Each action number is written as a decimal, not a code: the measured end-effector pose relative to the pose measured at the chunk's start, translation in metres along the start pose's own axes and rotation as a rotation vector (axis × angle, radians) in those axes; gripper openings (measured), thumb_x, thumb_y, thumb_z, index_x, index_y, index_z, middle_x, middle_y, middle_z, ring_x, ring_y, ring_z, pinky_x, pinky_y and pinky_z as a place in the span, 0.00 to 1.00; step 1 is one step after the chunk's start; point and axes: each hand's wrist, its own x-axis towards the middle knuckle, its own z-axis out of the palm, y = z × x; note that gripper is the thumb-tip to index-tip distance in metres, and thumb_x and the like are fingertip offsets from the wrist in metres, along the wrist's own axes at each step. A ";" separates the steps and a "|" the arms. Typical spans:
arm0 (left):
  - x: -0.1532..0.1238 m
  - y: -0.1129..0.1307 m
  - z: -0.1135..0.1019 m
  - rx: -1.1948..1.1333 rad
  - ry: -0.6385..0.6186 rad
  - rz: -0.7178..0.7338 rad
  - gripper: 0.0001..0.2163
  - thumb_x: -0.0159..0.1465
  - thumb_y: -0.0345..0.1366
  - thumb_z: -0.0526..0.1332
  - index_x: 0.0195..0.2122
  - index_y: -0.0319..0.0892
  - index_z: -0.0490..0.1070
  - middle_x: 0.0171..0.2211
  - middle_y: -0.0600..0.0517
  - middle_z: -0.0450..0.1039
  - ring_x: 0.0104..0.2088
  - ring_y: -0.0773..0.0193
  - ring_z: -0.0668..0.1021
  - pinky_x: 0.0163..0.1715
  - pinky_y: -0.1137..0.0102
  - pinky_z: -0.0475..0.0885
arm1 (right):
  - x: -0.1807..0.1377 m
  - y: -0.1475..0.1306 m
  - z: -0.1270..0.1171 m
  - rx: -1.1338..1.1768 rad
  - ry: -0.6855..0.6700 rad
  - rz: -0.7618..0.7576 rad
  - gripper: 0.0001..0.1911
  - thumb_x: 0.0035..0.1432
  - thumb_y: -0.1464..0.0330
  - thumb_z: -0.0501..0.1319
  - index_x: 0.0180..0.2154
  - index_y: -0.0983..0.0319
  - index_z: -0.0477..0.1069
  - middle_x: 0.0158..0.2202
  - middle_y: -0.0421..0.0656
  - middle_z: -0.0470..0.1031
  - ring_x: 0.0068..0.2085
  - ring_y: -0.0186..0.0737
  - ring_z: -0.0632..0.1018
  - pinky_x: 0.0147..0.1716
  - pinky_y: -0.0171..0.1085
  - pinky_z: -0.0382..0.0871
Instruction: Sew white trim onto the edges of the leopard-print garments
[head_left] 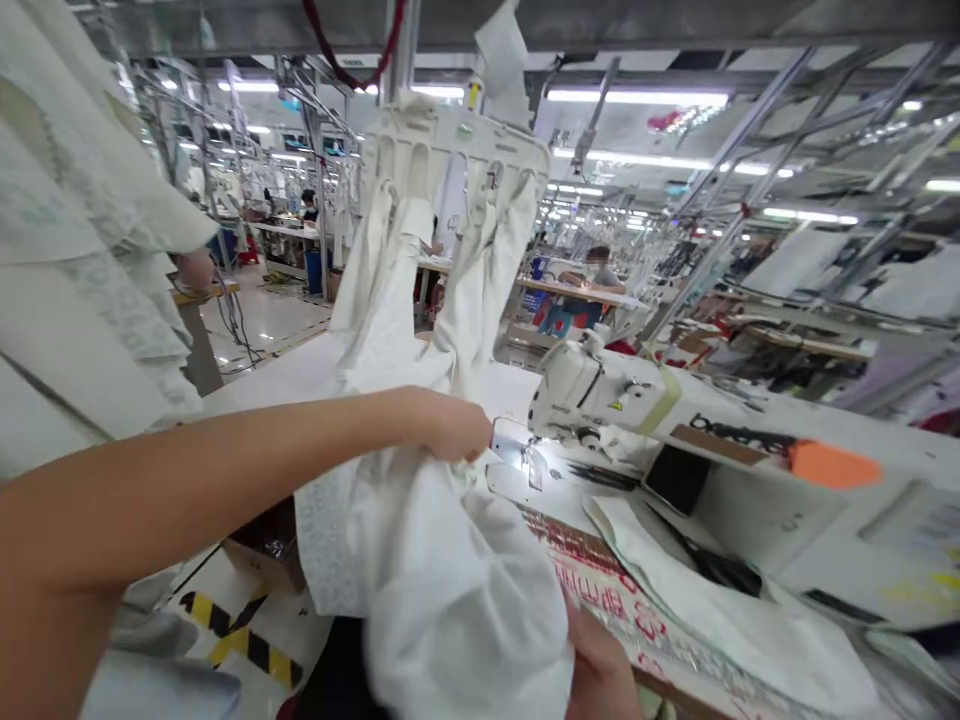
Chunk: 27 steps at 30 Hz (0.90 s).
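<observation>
A white garment (465, 580) hangs bunched in front of me, its lower part bulging over my lap. My left arm reaches across from the left, and my left hand (457, 428) is closed on the cloth just left of the needle area. Low in the view, my right hand (600, 660) grips the same garment at its right edge, with some fingers hidden by the fabric. Directly to the right stands a white sewing machine (600, 385), its lamp lighting the needle plate (517, 460). Above the garment, further white pieces (480, 270) hang from a clip hanger (457, 135).
A white strip of fabric (720, 590) and black scissors-like tools lie on the table at right. More white garments (82, 230) hang at left. An open box (266, 555) sits low near striped floor tape. Other people work at tables in the background.
</observation>
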 end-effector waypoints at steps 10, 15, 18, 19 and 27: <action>-0.061 -0.052 0.034 0.281 -0.088 0.208 0.26 0.59 0.19 0.47 0.58 0.42 0.61 0.63 0.43 0.53 0.64 0.52 0.52 0.61 0.51 0.47 | 0.010 0.017 -0.033 0.420 0.317 -0.046 0.09 0.57 0.67 0.62 0.38 0.66 0.72 0.30 0.45 0.79 0.28 0.33 0.80 0.24 0.25 0.73; -0.030 -0.039 0.069 0.114 -0.045 0.264 0.14 0.61 0.31 0.55 0.48 0.43 0.69 0.57 0.46 0.64 0.60 0.52 0.62 0.60 0.56 0.51 | 0.000 0.012 -0.023 0.304 0.110 0.032 0.19 0.59 0.60 0.58 0.35 0.73 0.74 0.30 0.52 0.78 0.26 0.36 0.80 0.21 0.26 0.72; 0.006 -0.013 0.059 -0.008 0.004 0.194 0.14 0.66 0.36 0.47 0.32 0.42 0.71 0.34 0.49 0.76 0.36 0.61 0.77 0.42 0.66 0.68 | -0.006 0.001 -0.024 0.144 -0.012 -0.040 0.25 0.58 0.52 0.55 0.38 0.69 0.74 0.37 0.51 0.77 0.30 0.36 0.79 0.23 0.27 0.71; 0.020 -0.004 0.053 -0.021 0.005 0.175 0.16 0.67 0.38 0.46 0.30 0.42 0.70 0.27 0.51 0.74 0.28 0.64 0.75 0.33 0.69 0.67 | -0.009 -0.004 -0.026 0.038 0.028 -0.114 0.27 0.58 0.50 0.53 0.39 0.67 0.74 0.38 0.50 0.77 0.32 0.36 0.79 0.24 0.29 0.70; 0.091 0.046 0.032 -0.015 -0.224 0.212 0.15 0.64 0.37 0.52 0.19 0.41 0.60 0.17 0.55 0.63 0.19 0.67 0.66 0.24 0.70 0.54 | -0.025 -0.051 -0.040 -0.850 0.655 -0.876 0.15 0.46 0.65 0.68 0.21 0.61 0.62 0.20 0.35 0.60 0.25 0.31 0.63 0.28 0.32 0.60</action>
